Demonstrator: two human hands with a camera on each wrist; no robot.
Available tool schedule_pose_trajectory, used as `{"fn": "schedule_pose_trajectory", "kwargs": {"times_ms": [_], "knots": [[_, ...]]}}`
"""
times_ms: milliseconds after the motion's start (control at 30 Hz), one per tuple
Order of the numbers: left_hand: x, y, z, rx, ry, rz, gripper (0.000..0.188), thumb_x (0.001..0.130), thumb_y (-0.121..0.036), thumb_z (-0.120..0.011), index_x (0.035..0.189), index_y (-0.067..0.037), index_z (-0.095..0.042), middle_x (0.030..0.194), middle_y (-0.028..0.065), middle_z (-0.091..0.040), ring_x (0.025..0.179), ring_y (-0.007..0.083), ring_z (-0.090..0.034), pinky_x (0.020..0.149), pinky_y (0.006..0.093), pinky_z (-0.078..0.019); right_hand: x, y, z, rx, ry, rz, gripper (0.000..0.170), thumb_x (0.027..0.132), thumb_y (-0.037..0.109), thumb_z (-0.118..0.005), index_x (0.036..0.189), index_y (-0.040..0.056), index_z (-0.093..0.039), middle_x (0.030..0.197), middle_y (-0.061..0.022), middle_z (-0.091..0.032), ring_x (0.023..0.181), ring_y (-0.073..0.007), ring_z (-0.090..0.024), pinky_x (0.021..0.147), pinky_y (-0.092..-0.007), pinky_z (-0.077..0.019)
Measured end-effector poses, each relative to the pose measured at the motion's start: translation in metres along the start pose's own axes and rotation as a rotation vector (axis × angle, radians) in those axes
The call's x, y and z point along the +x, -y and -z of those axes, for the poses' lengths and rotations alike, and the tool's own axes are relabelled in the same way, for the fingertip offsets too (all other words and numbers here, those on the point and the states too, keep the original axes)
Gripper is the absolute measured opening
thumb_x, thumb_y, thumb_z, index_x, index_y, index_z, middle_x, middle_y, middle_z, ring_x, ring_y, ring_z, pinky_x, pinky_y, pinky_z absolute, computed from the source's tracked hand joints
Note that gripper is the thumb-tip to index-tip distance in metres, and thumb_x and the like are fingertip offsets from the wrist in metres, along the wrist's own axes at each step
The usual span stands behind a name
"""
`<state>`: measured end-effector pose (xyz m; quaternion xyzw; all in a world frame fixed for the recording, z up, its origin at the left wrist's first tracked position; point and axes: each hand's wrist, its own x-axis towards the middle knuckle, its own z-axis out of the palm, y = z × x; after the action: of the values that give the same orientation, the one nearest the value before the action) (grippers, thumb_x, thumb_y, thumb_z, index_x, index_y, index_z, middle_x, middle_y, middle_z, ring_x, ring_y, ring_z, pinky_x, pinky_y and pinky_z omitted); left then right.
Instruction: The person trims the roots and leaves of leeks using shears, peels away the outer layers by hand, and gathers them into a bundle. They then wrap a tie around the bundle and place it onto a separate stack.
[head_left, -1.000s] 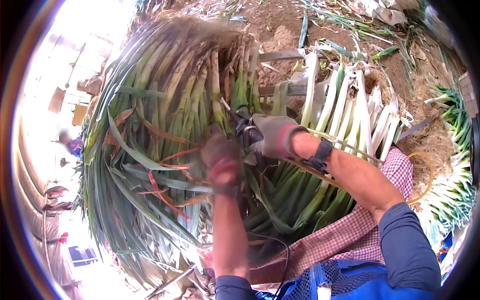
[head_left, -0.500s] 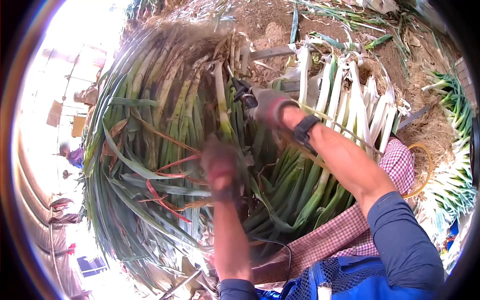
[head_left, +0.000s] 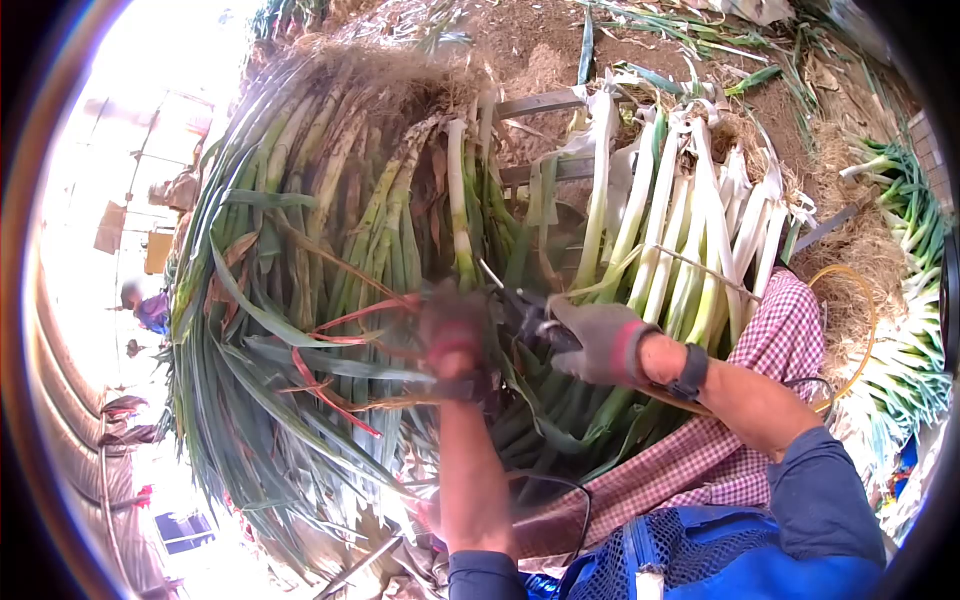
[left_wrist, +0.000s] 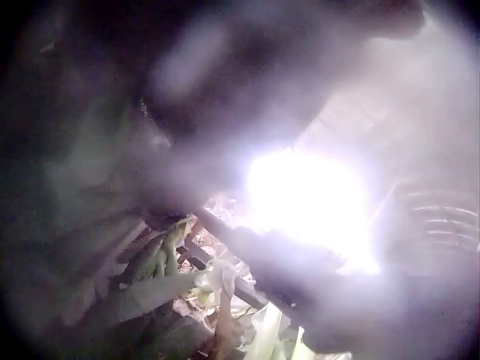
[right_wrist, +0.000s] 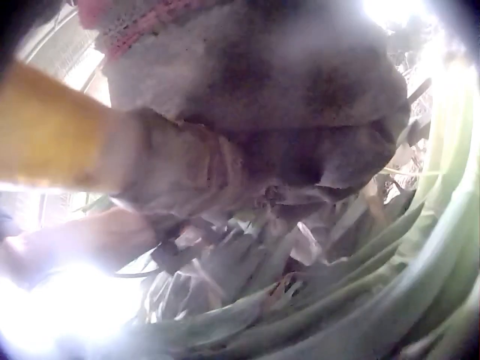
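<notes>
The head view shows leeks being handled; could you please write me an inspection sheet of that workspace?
Surface: brown ground, scraps scattered on it.
Job's things: leek heap at left, roots and leaves on; pale-stemmed leeks in a row at right.
Clutter: red strips over the heap's leaves; loose green leaf on the ground.
Hands: right hand grips a dark nozzle tool; left hand, blurred, among the leeks, grip unclear.
Cables: yellow hose beside the right hand; thin black cord near the lap.
Surroundings: another leek pile at far right; distant person at left.
</notes>
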<state>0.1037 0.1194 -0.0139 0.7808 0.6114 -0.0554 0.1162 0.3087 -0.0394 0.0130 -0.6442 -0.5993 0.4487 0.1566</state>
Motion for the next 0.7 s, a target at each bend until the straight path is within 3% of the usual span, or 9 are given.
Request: {"fn": "schedule_pose_trajectory", "kwargs": {"times_ms": [67, 133, 267, 367, 467, 533, 633, 700], "knots": [[-0.002, -0.004, 0.002, 0.037, -0.002, -0.049, 0.060, 0.089, -0.042, -0.077, 0.138, -0.009, -0.071, 0.122, 0.0251, -0.076, 0.115, 0.0431, -0.073, 0.097, 0.0501, -0.0581, 0.021, -0.002, 0.008, -0.003, -0.020, 0.014, 0.062, 0.092, 0.034, -0.079, 0.138, 0.0041, -0.052, 0.111, -0.0266, -0.074, 0.106, -0.0478, -0.071, 0.093, -0.0518, -0.0552], [-0.001, -0.010, 0.001, -0.092, -0.020, 0.161, 0.059, 0.089, -0.043, -0.076, 0.138, -0.010, -0.071, 0.124, 0.0254, -0.075, 0.117, 0.0433, -0.072, 0.098, 0.0509, -0.0574, 0.040, 0.006, 0.020, -0.016, -0.085, -0.006, 0.061, 0.092, 0.036, -0.078, 0.137, 0.0023, -0.053, 0.114, -0.0273, -0.074, 0.109, -0.0473, -0.071, 0.096, -0.0516, -0.0552], [-0.006, -0.006, 0.003, -0.024, -0.035, 0.041, 0.062, 0.088, -0.046, -0.078, 0.138, -0.010, -0.071, 0.125, 0.0256, -0.074, 0.119, 0.0433, -0.071, 0.100, 0.0499, -0.0567, 0.034, 0.017, 0.031, 0.027, -0.004, -0.029, 0.067, 0.092, 0.036, -0.077, 0.144, 0.0025, -0.052, 0.116, -0.0285, -0.074, 0.110, -0.0467, -0.071, 0.097, -0.0513, -0.0551], [-0.008, -0.011, 0.007, -0.011, 0.034, 0.081, 0.063, 0.087, -0.047, -0.079, 0.137, -0.010, -0.072, 0.126, 0.0254, -0.074, 0.119, 0.0432, -0.071, 0.100, 0.0484, -0.0563, 0.005, 0.015, 0.014, 0.027, 0.055, 0.001, 0.070, 0.091, 0.037, -0.078, 0.146, 0.0031, -0.052, 0.116, -0.0275, -0.074, 0.111, -0.0461, -0.072, 0.096, -0.0513, -0.0555], [-0.014, -0.014, 0.008, 0.030, 0.026, -0.024, 0.060, 0.087, -0.047, -0.080, 0.135, -0.012, -0.074, 0.125, 0.0243, -0.075, 0.117, 0.0425, -0.072, 0.100, 0.0476, -0.0565, 0.021, 0.009, 0.008, 0.057, -0.038, 0.020, 0.061, 0.090, 0.035, -0.078, 0.139, 0.0053, -0.055, 0.114, -0.0259, -0.074, 0.109, -0.0455, -0.072, 0.094, -0.0501, -0.0559], [-0.005, -0.009, -0.003, -0.182, -0.057, 0.178, 0.057, 0.088, -0.045, -0.080, 0.134, -0.012, -0.074, 0.124, 0.0227, -0.076, 0.117, 0.0412, -0.072, 0.100, 0.0478, -0.0564, 0.051, 0.009, 0.016, 0.092, -0.121, -0.061, 0.054, 0.089, 0.032, -0.080, 0.131, 0.0065, -0.058, 0.112, -0.0244, -0.074, 0.105, -0.0445, -0.073, 0.090, -0.0497, -0.0559], [-0.010, -0.017, 0.006, -0.227, -0.032, 0.207, 0.054, 0.088, -0.041, -0.082, 0.132, -0.011, -0.076, 0.120, 0.0203, -0.078, 0.113, 0.0397, -0.075, 0.097, 0.0470, -0.0570, 0.102, 0.000, 0.028, 0.046, -0.325, 0.023, 0.043, 0.090, 0.027, -0.075, 0.124, 0.0046, -0.063, 0.108, -0.0238, -0.074, 0.099, -0.0411, -0.073, 0.087, -0.0480, -0.0561], [-0.008, -0.013, 0.003, -0.261, -0.015, 0.198, 0.052, 0.087, -0.040, -0.083, 0.130, -0.010, -0.076, 0.116, 0.0197, -0.079, 0.108, 0.0385, -0.076, 0.095, 0.0459, -0.0576, 0.123, 0.011, 0.052, 0.125, -0.192, -0.118, 0.043, 0.091, 0.028, -0.074, 0.125, 0.0044, -0.064, 0.106, -0.0249, -0.074, 0.097, -0.0417, -0.073, 0.086, -0.0494, -0.0559]]}}
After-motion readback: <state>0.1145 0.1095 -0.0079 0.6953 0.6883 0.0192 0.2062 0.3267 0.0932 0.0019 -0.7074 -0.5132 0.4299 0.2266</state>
